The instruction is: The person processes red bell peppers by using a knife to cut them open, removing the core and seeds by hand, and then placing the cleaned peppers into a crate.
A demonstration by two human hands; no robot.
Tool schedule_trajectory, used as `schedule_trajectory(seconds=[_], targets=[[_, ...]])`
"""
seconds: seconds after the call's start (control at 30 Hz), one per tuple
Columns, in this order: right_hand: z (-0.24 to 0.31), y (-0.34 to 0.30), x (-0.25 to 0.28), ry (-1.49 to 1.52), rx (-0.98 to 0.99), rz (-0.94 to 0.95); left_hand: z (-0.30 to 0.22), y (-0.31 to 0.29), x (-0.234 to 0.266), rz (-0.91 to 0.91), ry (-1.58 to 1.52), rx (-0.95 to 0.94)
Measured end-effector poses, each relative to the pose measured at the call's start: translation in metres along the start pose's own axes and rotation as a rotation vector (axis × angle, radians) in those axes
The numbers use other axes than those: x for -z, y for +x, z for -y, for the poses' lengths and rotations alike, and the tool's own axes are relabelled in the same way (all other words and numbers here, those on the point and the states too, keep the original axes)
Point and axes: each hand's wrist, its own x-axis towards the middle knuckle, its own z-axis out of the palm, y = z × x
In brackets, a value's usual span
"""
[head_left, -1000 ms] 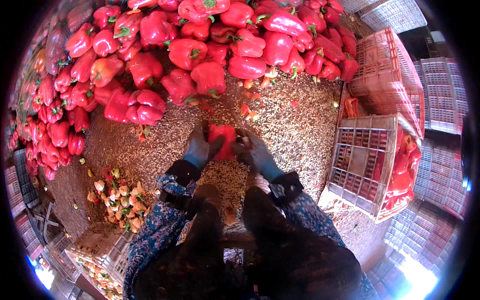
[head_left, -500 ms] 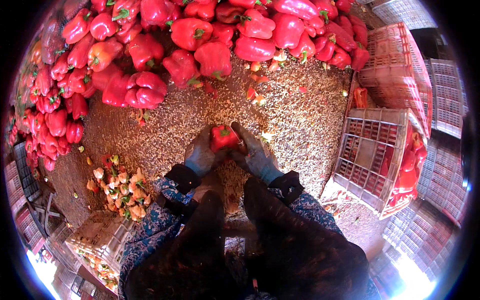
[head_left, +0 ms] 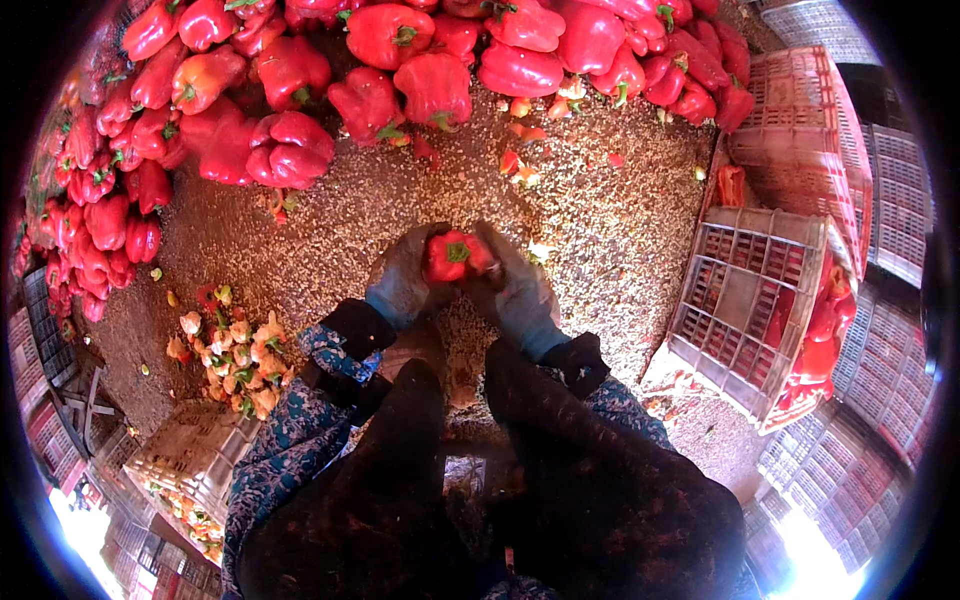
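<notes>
A red bell pepper (head_left: 440,265), its green stem end facing up, sits between my two gloved hands above the seed-strewn ground. My left hand (head_left: 402,283) is curled around the pepper's left side. Closed against the right side is my right hand (head_left: 522,295), its fingers partly hidden under the pepper. Whether a small tool is also in my right hand I cannot make out. Both gloves look blue-grey and dirty, darker toward the fingers.
A large heap of red peppers (head_left: 435,90) spans the far side and left. Cut pepper cores (head_left: 240,360) lie in a pile at left, beside a crate (head_left: 195,440) holding more. At right stand a tilted crate (head_left: 738,305) with red peppers and a pinkish crate (head_left: 790,110).
The pepper has turned a little, so its green stem end shows more fully. Both hands stay around it, and the whole view has shifted slightly.
</notes>
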Motion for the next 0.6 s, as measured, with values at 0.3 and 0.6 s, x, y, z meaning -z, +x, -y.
schedule_trajectory(seconds=[0.3, 0.6], targets=[[-0.006, 0.052, 0.037, 0.297, -0.208, -0.016, -0.027, -0.018, 0.022, 0.072, -0.647, 0.121], [0.031, 0.021, 0.037, 0.339, -0.365, -0.06, -0.054, -0.016, 0.0, -0.162, -0.564, 0.094]])
